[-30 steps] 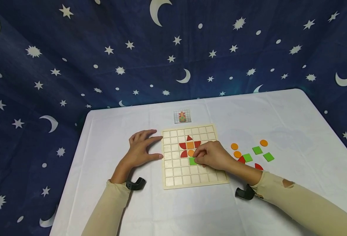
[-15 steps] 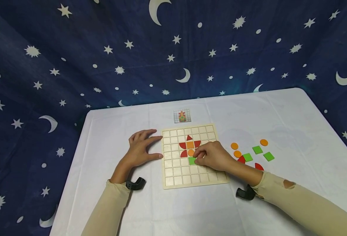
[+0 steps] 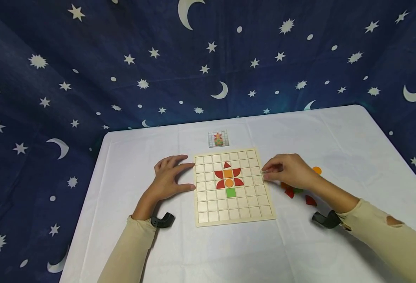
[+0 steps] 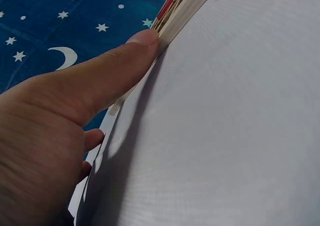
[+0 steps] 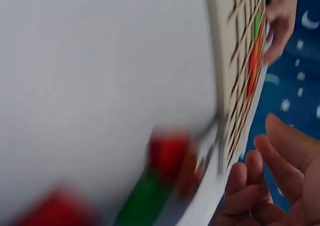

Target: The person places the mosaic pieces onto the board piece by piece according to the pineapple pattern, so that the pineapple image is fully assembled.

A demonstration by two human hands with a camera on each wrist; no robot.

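Observation:
A pale wooden grid board (image 3: 213, 216) lies on the table. Set in its cells are a red triangle (image 3: 227, 165), an orange square (image 3: 228, 173), an orange circle (image 3: 229, 183), a green square (image 3: 230, 192) and several red quarter-circle pieces (image 3: 239, 182). My left hand (image 3: 167, 179) rests at the board's left edge, its thumb and index finger straight against it. Just off the board's right edge hovers my right hand (image 3: 289, 171), fingers loosely bent. In the right wrist view nothing shows between those fingers (image 5: 280, 146).
Loose pieces lie beneath and around my right hand: a red quarter-circle (image 3: 310, 200), an orange circle (image 3: 316, 170) and others partly hidden by the hand. Behind the board is a small pattern card (image 3: 218, 139). A starry dark-blue cloth (image 3: 158, 67) hangs past the table's far edge.
My right hand has left the green square on the board and moved right, over the loose pieces. A red quarter-circle beside the orange circle is now uncovered. My left hand stays put.

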